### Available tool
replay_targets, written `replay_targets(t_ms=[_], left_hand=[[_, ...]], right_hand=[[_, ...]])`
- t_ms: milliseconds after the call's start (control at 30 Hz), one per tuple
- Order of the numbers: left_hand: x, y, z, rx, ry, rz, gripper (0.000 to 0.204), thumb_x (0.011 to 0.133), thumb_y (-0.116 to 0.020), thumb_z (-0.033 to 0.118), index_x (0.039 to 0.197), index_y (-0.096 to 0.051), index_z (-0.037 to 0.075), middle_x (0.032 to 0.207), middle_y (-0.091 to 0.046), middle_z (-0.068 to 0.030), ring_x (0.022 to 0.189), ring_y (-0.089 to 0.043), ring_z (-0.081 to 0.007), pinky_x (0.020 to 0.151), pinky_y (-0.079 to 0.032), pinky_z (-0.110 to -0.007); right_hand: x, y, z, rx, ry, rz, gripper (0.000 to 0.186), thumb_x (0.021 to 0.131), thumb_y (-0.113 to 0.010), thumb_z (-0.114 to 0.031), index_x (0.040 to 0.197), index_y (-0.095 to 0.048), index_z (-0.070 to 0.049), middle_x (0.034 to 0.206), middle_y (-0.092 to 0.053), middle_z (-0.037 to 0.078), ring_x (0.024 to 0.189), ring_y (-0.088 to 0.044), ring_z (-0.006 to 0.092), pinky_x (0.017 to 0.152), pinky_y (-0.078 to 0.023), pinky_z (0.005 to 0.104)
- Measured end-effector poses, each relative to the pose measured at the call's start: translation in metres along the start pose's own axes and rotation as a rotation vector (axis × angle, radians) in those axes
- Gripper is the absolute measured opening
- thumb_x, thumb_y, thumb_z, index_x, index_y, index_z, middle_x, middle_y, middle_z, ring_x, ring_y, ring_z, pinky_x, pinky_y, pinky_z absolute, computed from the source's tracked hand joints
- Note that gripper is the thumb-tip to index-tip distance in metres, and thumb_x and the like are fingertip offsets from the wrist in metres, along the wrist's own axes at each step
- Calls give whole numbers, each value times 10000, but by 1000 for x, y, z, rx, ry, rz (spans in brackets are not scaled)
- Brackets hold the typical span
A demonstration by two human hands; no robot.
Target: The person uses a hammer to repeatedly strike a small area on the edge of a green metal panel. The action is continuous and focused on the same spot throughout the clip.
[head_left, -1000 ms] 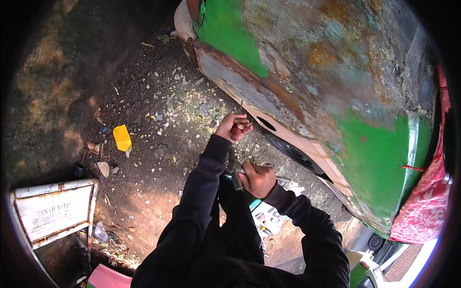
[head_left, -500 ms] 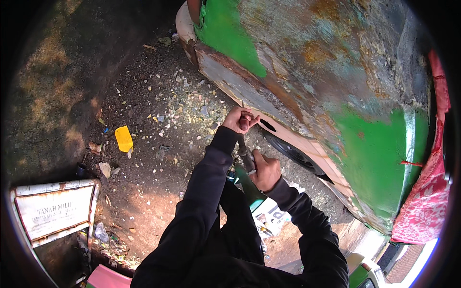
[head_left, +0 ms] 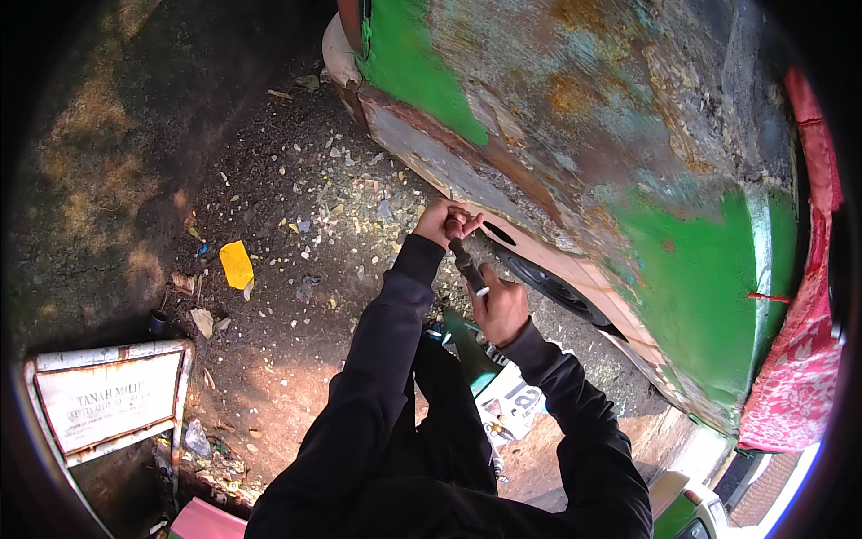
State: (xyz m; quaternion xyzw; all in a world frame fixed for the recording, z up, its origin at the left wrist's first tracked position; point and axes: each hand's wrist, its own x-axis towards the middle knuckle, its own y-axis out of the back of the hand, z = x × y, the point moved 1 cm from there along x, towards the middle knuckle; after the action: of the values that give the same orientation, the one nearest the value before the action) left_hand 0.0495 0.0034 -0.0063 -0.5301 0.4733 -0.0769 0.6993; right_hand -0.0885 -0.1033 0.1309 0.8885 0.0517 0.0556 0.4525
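Note:
My left hand (head_left: 437, 223) is closed around a chisel with a reddish-brown handle (head_left: 454, 227), beside the vehicle's lower edge; its blade is mostly hidden. Gripped in my right hand (head_left: 503, 310) is a hammer (head_left: 467, 265), its dark head lined up with the butt of the chisel handle and apparently touching it. The hammer's own handle is hidden by my fingers. To the right rises the vehicle body (head_left: 575, 135), its green paint worn down to bare grey and rusty patches. A pale strip (head_left: 548, 250) runs along its lower side.
Under the vehicle's side shows a black wheel (head_left: 557, 289). Paint flakes (head_left: 359, 193) and a yellow scrap (head_left: 236, 265) lie on the dirt. A framed white sign (head_left: 117, 395) stands at lower left. Red patterned cloth (head_left: 795, 386) hangs at right. Printed sheeting (head_left: 512, 402) lies by my legs.
The hammer head has moved up and left, closing the gap to the chisel handle. My left hand has stayed nearly in place.

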Motion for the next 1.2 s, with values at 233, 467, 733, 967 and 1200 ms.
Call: replay_targets(t_ms=[233, 467, 733, 967, 1200], left_hand=[[-14, 4, -17, 141, -12, 29, 285, 857, -470, 28, 616, -337, 103, 503, -336, 18, 427, -367, -84, 846, -521, -364], [-21, 7, -22, 181, -40, -23, 332, 867, -449, 71, 559, -340, 131, 473, -345, 4, 471, -419, -136, 806, -523, -419], [-25, -2, -21, 315, 44, 105, 313, 879, -443, 112, 581, -352, 128, 472, -355, -6, 544, -513, -169, 691, -550, -366], [-19, 4, -16, 325, 54, 108, 298, 880, -451, 161, 600, -374, 93, 531, -422, -29, 750, -638, -270, 419, -479, -302], [-15, 7, -8, 226, 46, 26, 394, 882, -459, 90, 507, -347, 137, 468, -359, 1, 492, -470, -152, 771, -545, -333]], right_hand=[[-14, 9, -1, 145, -18, 7, 324, 777, -645, -107, 1026, -547, 75, 629, -581, 242, 545, -577, 413, 517, -454, 402], [-24, 5, 1, 125, -9, 33, 301, 752, -646, -95, 991, -561, 68, 620, -579, 220, 509, -563, 385, 496, -445, 386], [-31, -8, 13, 133, 278, 45, 207, 829, -566, -231, 901, -546, -39, 537, -489, 126, 456, -529, 299, 443, -402, 396], [-26, -3, 4, 66, 223, -37, 180, 786, -608, -177, 869, -530, -39, 612, -566, 110, 499, -566, 301, 464, -436, 391], [-22, -3, -10, 103, 194, -41, 206, 809, -587, -195, 909, -528, -25, 651, -568, 137, 545, -583, 315, 485, -442, 398]])
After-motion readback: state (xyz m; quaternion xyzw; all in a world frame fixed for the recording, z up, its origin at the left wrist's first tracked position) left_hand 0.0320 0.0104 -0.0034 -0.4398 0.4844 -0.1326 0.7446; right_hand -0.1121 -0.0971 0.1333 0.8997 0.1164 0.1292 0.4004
